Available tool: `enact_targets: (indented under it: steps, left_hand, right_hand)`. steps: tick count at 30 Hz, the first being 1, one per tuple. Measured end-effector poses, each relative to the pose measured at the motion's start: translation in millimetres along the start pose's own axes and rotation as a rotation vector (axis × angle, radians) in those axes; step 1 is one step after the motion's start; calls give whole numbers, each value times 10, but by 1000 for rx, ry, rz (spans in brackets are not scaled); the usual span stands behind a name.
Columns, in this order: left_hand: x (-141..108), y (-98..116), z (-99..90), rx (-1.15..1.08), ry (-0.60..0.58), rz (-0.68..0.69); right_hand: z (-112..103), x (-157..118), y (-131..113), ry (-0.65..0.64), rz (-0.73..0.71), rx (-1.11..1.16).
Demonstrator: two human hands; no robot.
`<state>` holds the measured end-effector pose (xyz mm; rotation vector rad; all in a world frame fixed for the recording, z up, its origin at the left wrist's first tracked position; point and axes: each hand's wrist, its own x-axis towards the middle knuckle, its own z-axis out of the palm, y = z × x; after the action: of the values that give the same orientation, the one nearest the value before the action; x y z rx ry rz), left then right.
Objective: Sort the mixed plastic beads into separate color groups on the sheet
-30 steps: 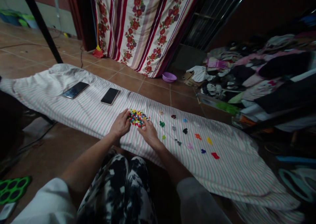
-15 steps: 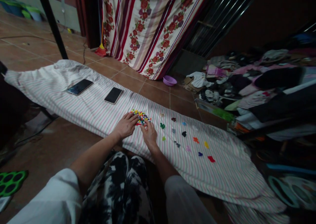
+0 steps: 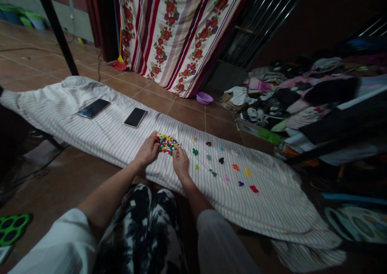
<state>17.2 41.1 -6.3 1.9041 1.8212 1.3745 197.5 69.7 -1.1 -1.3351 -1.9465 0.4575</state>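
Observation:
A mixed pile of small colourful pieces point(image 3: 167, 142) lies on the striped cloth point(image 3: 121, 145), between my two hands. My left hand point(image 3: 148, 150) rests on its side against the pile's left edge, fingers stretched out and apart from the thumb. At the pile's lower right edge, my right hand point(image 3: 181, 163) has its fingers curled to a pinch; whatever is between the tips is too small to make out. Right of that hand lie small one-colour groups, among them a green group point(image 3: 195, 152), a black group point(image 3: 221, 160), an orange group point(image 3: 235, 167) and a red group point(image 3: 254, 189).
Two dark-screened phones lie on the cloth to the left, a larger phone point(image 3: 94, 108) and a smaller phone point(image 3: 136, 117). Beyond the cloth, a purple basin point(image 3: 204, 98) stands on the tiled floor by a flowered curtain point(image 3: 169, 32). Heaped clothes point(image 3: 290, 92) fill the right.
My left hand has drawn back from on top of the pile to its left edge, uncovering more pieces. My right hand stays at the pile's right side. The whole view has shifted slightly.

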Motion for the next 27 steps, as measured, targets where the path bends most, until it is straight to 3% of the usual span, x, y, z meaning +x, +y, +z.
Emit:
enact_targets:
  steps: [3,9,13,20,23,27]
  left_hand:
    - [49,-104,-2,-106,70,-146]
    - [81,-260,-26,-216,129,-279]
    - [81,-218,-69,-281,139,-364]
    - [102,-106,-127,-608,135,-527]
    - [108,-109,-126,-692,148,-571]
    - [116,-129,-114,-754,172,-598]
  right_hand:
    - [13,4,16,11,18,18]
    - [2,7,25,14,27,28]
    - [-5,0,15,18,32,19]
    - [-6,-1,10,87,18,41]
    - [-29,-10,-3,98,-47,66]
    - [-21,-38,-106,-4,-225,98]
